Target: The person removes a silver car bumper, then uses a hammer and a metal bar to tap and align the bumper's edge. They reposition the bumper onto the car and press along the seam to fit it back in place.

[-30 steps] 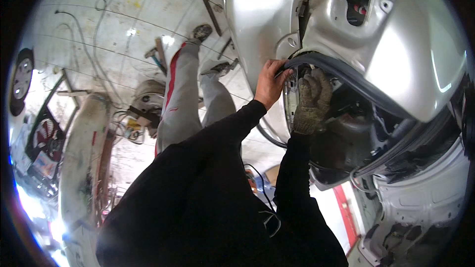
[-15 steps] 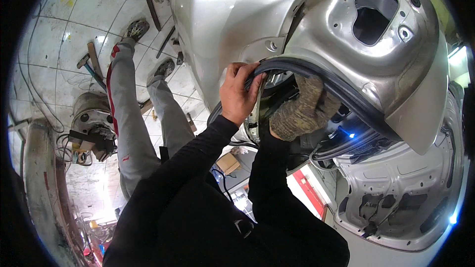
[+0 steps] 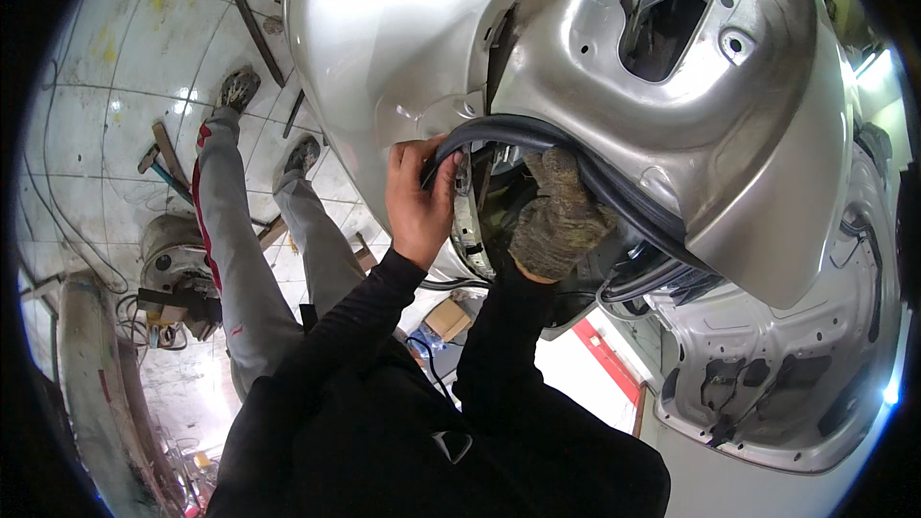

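A thick black rubber weatherstrip (image 3: 508,129) curves along the rim of an opening in a silver car body (image 3: 595,101). My bare left hand (image 3: 420,209) is closed on the strip's left part, thumb on one side and fingers on the other. My right hand (image 3: 561,223), in a dirty knitted work glove, is inside the opening. Its curled fingertips press against the strip's underside near the top of the curve. The palm side of the glove is hidden. To the right, the strip runs down along the body edge, with black wiring below it.
A silver panel with cut-outs (image 3: 758,364) stands at the lower right. On the tiled floor at the left lie a hammer (image 3: 165,171), a long dark bar (image 3: 251,21) and cables. A worn bumper-like piece (image 3: 82,374) is at the far left. A cardboard box (image 3: 448,319) lies beyond my arms.
The view has shifted, so the car body sits further left. My left hand still grips the strip, now lower along its left end; the gloved right hand stays against its underside.
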Motion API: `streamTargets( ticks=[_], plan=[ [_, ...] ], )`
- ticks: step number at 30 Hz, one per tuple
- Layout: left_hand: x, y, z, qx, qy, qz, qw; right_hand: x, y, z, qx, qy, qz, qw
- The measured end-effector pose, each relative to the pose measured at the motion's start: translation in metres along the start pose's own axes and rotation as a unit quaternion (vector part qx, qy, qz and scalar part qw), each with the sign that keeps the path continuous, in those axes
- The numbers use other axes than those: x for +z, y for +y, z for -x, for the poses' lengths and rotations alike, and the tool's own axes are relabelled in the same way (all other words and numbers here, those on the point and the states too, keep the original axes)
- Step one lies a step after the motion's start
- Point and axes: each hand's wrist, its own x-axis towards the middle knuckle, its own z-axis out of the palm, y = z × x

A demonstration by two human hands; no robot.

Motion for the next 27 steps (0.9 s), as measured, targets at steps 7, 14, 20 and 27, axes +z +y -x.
streamTargets(
  ticks=[7,14,20,27],
  plan=[
    [0.003,-0.005,0.002,0.007,-0.052,0.001,0.999,0.004,-0.003,-0.011,-0.178,-0.065,0.03,0.981],
    [-0.012,0.0,-0.01,-0.031,-0.102,0.048,0.993,0.018,-0.016,-0.009,0.021,-0.119,-0.145,0.982],
    [-0.026,0.005,-0.023,-0.138,-0.19,0.095,0.968,0.019,-0.03,-0.008,0.108,-0.114,-0.183,0.971],
    [-0.017,-0.005,-0.019,-0.088,-0.174,0.083,0.977,0.032,-0.029,0.009,0.114,-0.049,-0.142,0.982]
  ],
)
